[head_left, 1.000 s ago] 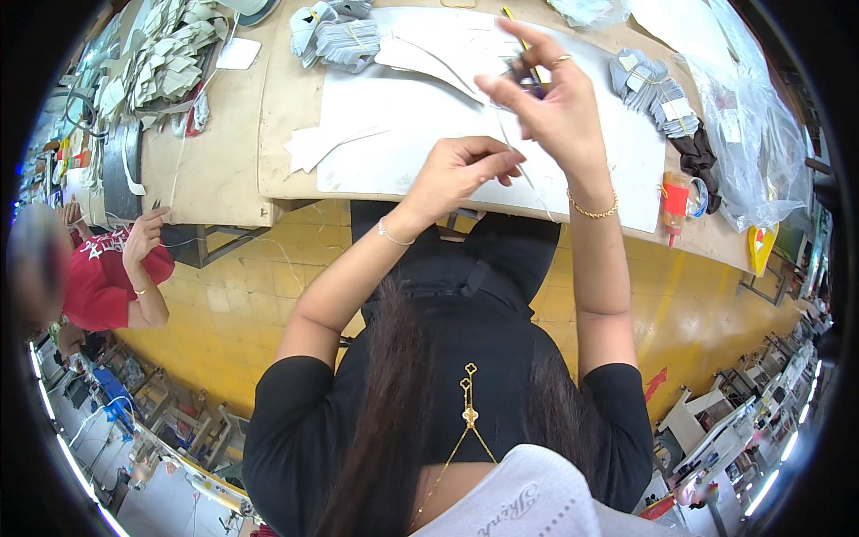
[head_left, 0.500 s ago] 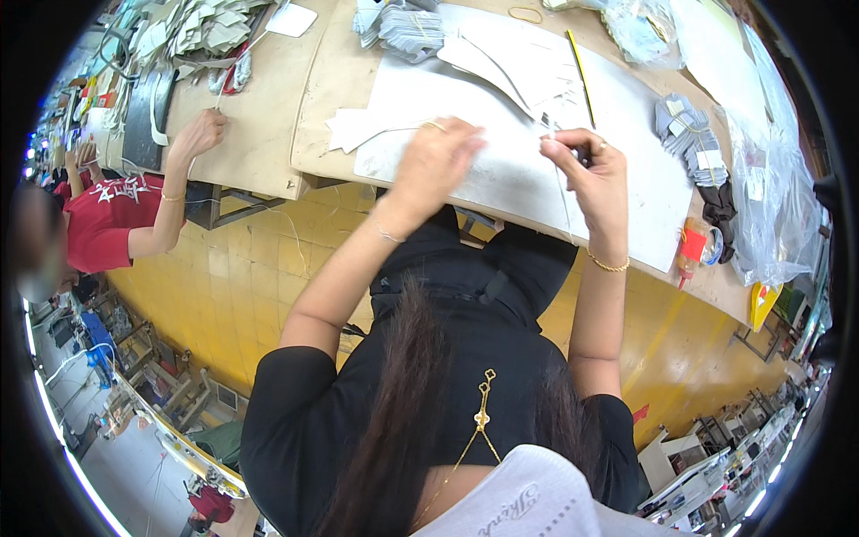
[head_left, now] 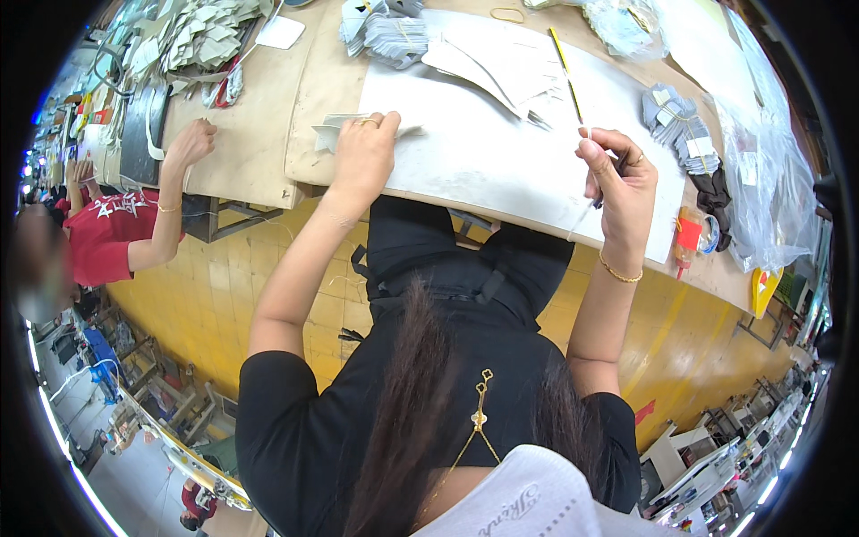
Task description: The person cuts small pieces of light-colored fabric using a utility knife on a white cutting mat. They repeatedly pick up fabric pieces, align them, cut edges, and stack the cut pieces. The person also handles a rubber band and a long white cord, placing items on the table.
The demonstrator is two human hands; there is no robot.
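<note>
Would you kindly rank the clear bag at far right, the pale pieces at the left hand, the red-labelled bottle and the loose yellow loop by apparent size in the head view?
1. Clear bag
2. Pale pieces and bottle: unsure, as the left hand partly hides the pieces
3. Yellow loop

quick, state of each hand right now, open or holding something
Left hand: at the pale pieces; cannot tell whether it grips them.
Right hand: closed, pinching a thin white strip; a dark object inside is mostly hidden.

Yellow tiled floor (head_left: pixel 210 309) — glossy in patches — beneath tan tables (head_left: pixel 259 148); strip lights (head_left: pixel 59 438) glow at either side.
</note>
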